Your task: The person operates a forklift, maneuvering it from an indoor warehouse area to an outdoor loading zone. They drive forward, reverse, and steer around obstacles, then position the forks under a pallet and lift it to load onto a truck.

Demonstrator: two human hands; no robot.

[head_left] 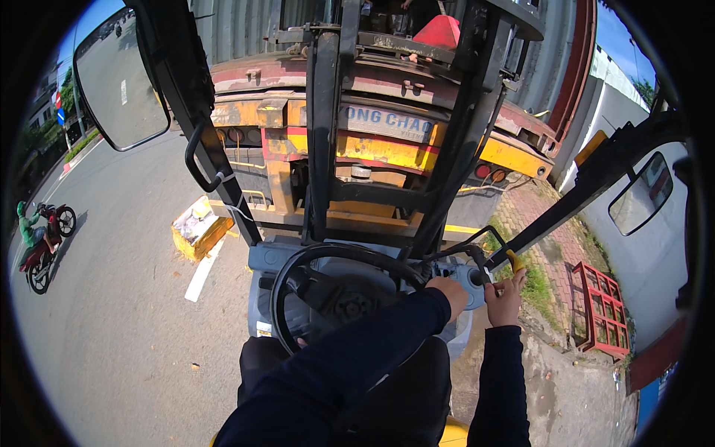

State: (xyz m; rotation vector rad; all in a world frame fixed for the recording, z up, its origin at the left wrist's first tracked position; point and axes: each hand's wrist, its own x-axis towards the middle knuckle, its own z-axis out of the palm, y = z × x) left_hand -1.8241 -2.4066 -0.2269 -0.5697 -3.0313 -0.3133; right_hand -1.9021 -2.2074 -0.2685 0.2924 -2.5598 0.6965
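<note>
From the lower left, my left arm crosses over the steering wheel (276, 298), and my left hand (449, 296) rests at the dashboard just right of the rim. Its fingers are turned down and hidden, so what they hold does not show. My right hand (505, 303) is raised beside the dashboard, its thumb and fingers closed about a black lever (485, 273). A yellow piece (515, 261) shows just above those fingertips. Ahead of the wheel stands the forklift mast (323, 134), its dark uprights partly covering the load platform behind.
A yellow-and-red trailer end (298, 141) stands close ahead, with a grey container (246, 33) above it. On the road to the left are a yellow block (197, 237) and a motorcycle rider (33, 227). A red metal frame (603, 309) lies by the white wall (648, 201) on the right.
</note>
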